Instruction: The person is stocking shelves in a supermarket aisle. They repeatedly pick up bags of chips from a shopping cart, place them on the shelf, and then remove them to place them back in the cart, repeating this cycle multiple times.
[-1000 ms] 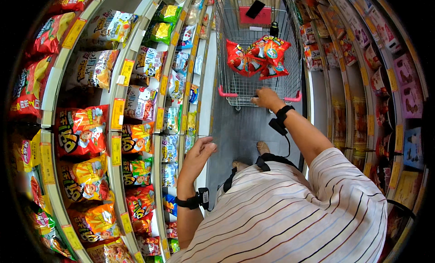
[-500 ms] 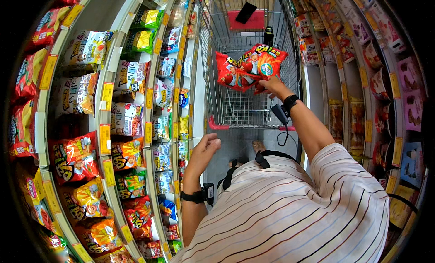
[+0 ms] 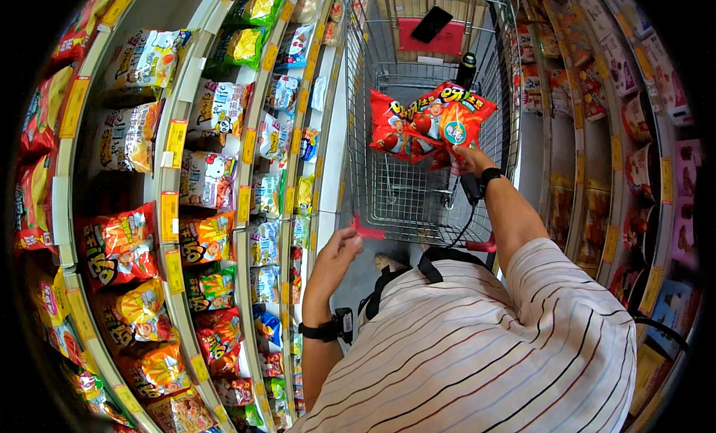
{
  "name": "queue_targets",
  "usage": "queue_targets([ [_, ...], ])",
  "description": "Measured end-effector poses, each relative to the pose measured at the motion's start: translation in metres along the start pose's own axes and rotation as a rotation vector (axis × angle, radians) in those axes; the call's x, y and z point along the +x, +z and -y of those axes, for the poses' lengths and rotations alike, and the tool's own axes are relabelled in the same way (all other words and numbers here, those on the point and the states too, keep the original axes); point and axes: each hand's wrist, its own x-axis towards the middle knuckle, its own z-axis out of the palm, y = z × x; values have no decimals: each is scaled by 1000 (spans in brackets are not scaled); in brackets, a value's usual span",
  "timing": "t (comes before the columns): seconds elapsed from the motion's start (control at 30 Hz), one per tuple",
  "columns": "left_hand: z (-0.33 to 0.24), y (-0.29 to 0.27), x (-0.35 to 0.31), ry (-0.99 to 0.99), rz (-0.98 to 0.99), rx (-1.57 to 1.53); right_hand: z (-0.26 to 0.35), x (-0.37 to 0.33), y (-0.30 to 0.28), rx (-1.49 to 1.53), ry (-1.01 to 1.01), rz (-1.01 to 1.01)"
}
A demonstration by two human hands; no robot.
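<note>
My right hand (image 3: 470, 163) reaches forward over the shopping cart (image 3: 358, 228), its fingers closed on the lower edge of a red snack bag (image 3: 461, 129). A second red snack bag (image 3: 395, 131) lies against it on the left, partly overlapped, and both are over the wire basket. Whether either bag rests on the basket floor is hard to see. My left hand (image 3: 335, 260) hangs between the shelves and the cart, holding nothing, its fingers loosely bent and apart from the thumb. A black strap with a small device circles each wrist.
A black phone (image 3: 432, 24) lies on the red panel (image 3: 418, 41) at the cart's far end, near a dark bottle (image 3: 465, 69). Shelves of snack bags (image 3: 123, 246) line my left; shelves with packets and bowls (image 3: 638, 123) line my right. A pale shoe (image 3: 388, 263) shows below the cart.
The cart and the red bags now appear farther right and slightly lower in view, my right hand moving with them. Items on the left shelves have shifted upward. My left hand stays empty.
</note>
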Motion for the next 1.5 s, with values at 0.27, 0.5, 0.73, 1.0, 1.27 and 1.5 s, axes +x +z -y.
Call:
queue_targets([
  [0.27,7,11,-14,-24,-25,-26,-6,12,13,26,-125,-174],
  [0.5,18,10,-20,25,12,12,41,-52,36,85,-395,-72],
  [0.73,27,-13,-49,47,-12,-54,69,-176,66,1,-567,184],
  [1.0,36,-56,-79,211,-63,-545,21,-303,147,-119,-575,475],
  [1.27,26,-80,-130,523,85,-790,-36,-357,231,-369,-505,738],
  [1.5,46,-99,-172,524,-140,-701,-50,-377,266,-658,-512,855],
])
